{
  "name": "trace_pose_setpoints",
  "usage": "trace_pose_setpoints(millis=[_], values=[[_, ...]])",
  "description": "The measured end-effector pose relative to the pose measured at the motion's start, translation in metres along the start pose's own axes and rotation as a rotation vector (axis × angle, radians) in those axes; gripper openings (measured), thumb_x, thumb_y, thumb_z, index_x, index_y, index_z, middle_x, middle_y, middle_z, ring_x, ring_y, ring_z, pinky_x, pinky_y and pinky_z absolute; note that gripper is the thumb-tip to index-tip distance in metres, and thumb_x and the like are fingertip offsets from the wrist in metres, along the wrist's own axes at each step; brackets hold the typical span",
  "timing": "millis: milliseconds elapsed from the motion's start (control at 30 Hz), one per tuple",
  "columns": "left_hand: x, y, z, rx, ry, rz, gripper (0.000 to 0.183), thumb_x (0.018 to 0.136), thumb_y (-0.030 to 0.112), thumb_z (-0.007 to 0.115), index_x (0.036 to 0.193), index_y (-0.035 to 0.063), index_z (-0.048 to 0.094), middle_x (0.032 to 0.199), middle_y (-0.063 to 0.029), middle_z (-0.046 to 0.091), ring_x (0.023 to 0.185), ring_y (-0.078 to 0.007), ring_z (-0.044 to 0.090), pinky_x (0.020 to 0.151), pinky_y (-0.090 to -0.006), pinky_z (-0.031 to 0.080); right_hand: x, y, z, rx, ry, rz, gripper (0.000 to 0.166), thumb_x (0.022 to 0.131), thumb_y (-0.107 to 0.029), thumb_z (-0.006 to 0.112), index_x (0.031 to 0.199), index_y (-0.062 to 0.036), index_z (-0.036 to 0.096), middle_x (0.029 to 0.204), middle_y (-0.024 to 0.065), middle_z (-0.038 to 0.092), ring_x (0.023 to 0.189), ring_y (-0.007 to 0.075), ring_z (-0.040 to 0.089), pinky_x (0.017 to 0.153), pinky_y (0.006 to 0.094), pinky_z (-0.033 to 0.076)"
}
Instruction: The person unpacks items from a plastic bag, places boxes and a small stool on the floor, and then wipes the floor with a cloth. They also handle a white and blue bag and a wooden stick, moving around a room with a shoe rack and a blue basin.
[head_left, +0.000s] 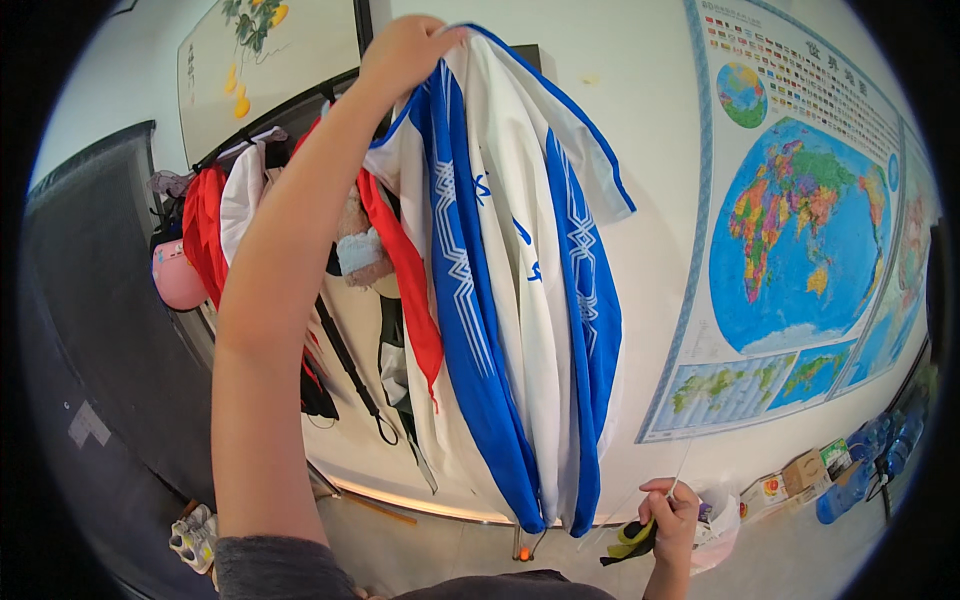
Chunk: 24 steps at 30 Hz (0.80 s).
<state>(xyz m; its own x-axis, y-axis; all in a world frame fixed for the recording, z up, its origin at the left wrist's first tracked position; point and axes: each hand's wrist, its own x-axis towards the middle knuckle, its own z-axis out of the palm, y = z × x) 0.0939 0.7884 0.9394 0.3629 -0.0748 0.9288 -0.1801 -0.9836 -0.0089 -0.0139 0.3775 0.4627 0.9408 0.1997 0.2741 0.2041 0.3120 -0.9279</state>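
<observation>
My left hand (409, 56) is raised high and pinches the upper edge of a white and blue garment (517, 247). The garment hangs in long folds, its blue panels patterned with white lines and its white part bearing blue writing. Lower down at the right, my right hand (670, 510) is closed on a black and yellow cloth or strap (634, 541). A thin white cord (679, 469) runs up from that fist. Beside the garment hangs a red scarf (405, 277), close to my left arm.
A wall rack (292, 101) carries red cloth (204, 225), a pink helmet (177, 276), a plush toy (364, 251) and a black umbrella (349, 360). World map (802, 247) at right. Plastic bag (720, 525), boxes (804, 471), water bottles (844, 491) and shoes (195, 536) stand low down.
</observation>
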Motion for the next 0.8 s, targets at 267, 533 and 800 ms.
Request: trace_pose_setpoints(millis=[267, 533, 800], values=[[-0.017, 0.151, -0.021, -0.357, 0.019, 0.229, 0.033, 0.101, 0.031, 0.05, 0.103, 0.0039, 0.067, 0.11, -0.0217, 0.066, 0.102, -0.0357, 0.061, 0.091, -0.0448, 0.048, -0.004, 0.01, -0.013, -0.035, 0.138, -0.031, 0.014, 0.095, -0.01, 0.062, 0.098, 0.0039, 0.065, 0.067, 0.0013, 0.055, 0.058, 0.0098, 0.053, 0.056, 0.0221, 0.04], [-0.206, 0.22, 0.069, -0.662, -0.741, 0.385, 0.038, 0.097, 0.033, 0.052, 0.079, 0.0016, 0.063, 0.077, -0.0223, 0.063, 0.075, -0.042, 0.061, 0.069, -0.0532, 0.046, -0.031, -0.002, -0.059, -0.176, 0.263, -0.046, 0.022, 0.098, -0.021, 0.065, 0.098, 0.0012, 0.065, 0.064, -0.0006, 0.052, 0.057, 0.0081, 0.047, 0.055, 0.0222, 0.036], [-0.417, 0.161, 0.109, -1.073, -1.478, -0.298, 0.045, 0.102, 0.038, 0.051, 0.094, -0.0027, 0.067, 0.088, -0.0166, 0.068, 0.082, -0.0272, 0.066, 0.073, -0.0398, 0.05, -0.062, -0.006, -0.096, -0.455, 0.274, 0.108, 0.035, 0.1, -0.031, 0.059, 0.084, 0.0001, 0.064, 0.057, -0.0014, 0.05, 0.052, 0.0072, 0.044, 0.051, 0.0244, 0.033]])
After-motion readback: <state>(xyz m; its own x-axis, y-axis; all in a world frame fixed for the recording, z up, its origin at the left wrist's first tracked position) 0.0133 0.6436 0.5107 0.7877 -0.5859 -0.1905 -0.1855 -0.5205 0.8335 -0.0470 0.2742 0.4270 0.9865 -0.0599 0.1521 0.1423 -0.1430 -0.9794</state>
